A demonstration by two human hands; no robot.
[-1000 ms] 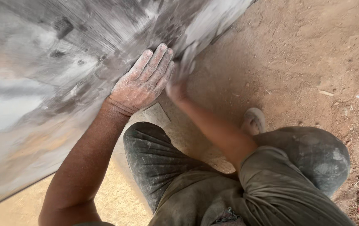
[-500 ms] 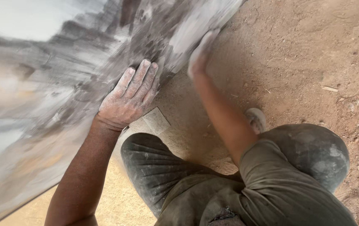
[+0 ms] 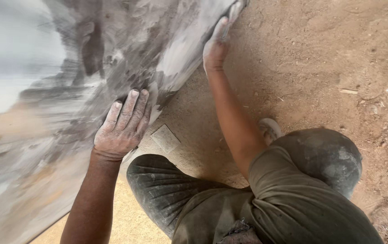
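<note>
A large grey and white stone slab (image 3: 67, 90), streaked with dust and blurred by motion, fills the left of the head view and stands tilted over the dirt ground. My left hand (image 3: 124, 126) lies flat on its lower edge, fingers together and dusty. My right hand (image 3: 217, 43) presses flat against the slab's right edge further up, arm stretched out. Neither hand grips anything. My bent knees in dusty grey trousers (image 3: 203, 199) are below.
Reddish-brown dirt ground (image 3: 316, 68) with small stones and chips spreads to the right. A small flat pale square piece (image 3: 165, 138) lies on the dirt just under the slab's edge. My foot (image 3: 270, 129) shows beside my right knee.
My right hand has slid up along the slab's right edge, away from the left hand. My left hand has shifted lower and leftward in view. The slab looks swung or turned.
</note>
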